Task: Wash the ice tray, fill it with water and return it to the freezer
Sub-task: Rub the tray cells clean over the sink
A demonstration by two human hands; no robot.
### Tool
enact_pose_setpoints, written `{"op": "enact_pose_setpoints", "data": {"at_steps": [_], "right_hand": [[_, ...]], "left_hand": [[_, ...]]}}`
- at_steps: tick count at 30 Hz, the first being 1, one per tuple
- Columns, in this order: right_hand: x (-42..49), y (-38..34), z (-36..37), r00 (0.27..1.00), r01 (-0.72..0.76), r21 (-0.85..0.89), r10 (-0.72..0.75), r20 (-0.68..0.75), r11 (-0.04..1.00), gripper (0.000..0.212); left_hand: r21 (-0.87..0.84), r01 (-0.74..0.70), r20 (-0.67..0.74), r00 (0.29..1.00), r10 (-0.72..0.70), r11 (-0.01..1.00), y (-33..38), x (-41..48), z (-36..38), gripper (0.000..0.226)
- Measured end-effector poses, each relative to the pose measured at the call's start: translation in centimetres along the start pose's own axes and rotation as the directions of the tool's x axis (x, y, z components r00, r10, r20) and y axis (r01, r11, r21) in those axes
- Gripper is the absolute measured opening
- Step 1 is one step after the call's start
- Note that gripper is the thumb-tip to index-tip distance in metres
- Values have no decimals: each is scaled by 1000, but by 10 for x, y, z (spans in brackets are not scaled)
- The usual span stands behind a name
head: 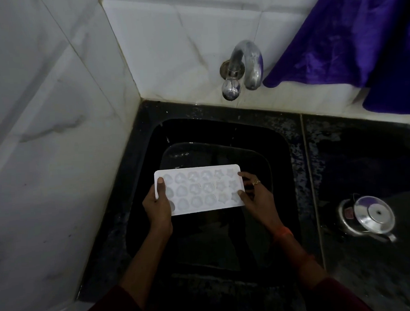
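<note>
While the white ice tray (pixel 201 190) hangs over a black sink (pixel 284 152), a person holds it by its 2 short ends, seen from above. The left hand (pixel 158 204) grips the left end, thumb lying flat on top and fingers curled beneath. The right hand (pixel 257 197), wearing a ring, pinches the right end, thumb on the near corner and fingertips along the edge. The tray faces up and sits roughly level between the hands, with 3 rows of 6 shaped moulds. Whether the moulds hold water cannot be told.

Beyond the hands, on the tiled wall, a curved metal tap (pixel 244 64) points down toward the far side of the sink; no clear stream shows. Beyond and to the right of the right hand, a purple cloth (pixel 346 36) hangs down the wall. To the right of the right hand, a steel vessel (pixel 368 216) stands on the dark, wet surface (pixel 363 148).

The step looks like bringing the tray to the tap for washing or filling. To do it well, carry the tray away from the body until it sits under the spout, keep both grips at the ends so the thumbs stay out of the moulds, and tilt to drain when rinsing. For filling, hold it flat and run a gentle flow, since these shallow moulds would likely spill easily.
</note>
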State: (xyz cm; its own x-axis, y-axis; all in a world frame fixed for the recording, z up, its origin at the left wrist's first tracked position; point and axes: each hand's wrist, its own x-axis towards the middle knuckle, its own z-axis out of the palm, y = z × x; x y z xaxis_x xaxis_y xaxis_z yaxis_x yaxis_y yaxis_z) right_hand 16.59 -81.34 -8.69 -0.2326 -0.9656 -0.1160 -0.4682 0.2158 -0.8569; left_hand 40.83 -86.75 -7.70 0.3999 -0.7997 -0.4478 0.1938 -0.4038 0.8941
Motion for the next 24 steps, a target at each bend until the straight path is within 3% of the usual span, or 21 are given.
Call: {"op": "enact_pose_setpoints", "data": {"at_steps": [6,10,16,24], "right_hand": [[-6,-2,-4,999,8,-79,-5,45,997,53],[-8,-7,-7,991,88,-228,-63,118,970,53],[-10,-20,-6,973,44,-483,71,218,875,58],[-9,-25,-18,956,16,-498,133,263,867,60]], "left_hand": [[24,-3,-17,1000,3,1000,-6,-2,-7,38],[43,-8,-9,1000,8,999,-4,-4,-9,30],[48,-4,9,1000,4,999,-8,-9,-10,29],[62,17,30,999,-19,998,-16,-11,-11,28]]}}
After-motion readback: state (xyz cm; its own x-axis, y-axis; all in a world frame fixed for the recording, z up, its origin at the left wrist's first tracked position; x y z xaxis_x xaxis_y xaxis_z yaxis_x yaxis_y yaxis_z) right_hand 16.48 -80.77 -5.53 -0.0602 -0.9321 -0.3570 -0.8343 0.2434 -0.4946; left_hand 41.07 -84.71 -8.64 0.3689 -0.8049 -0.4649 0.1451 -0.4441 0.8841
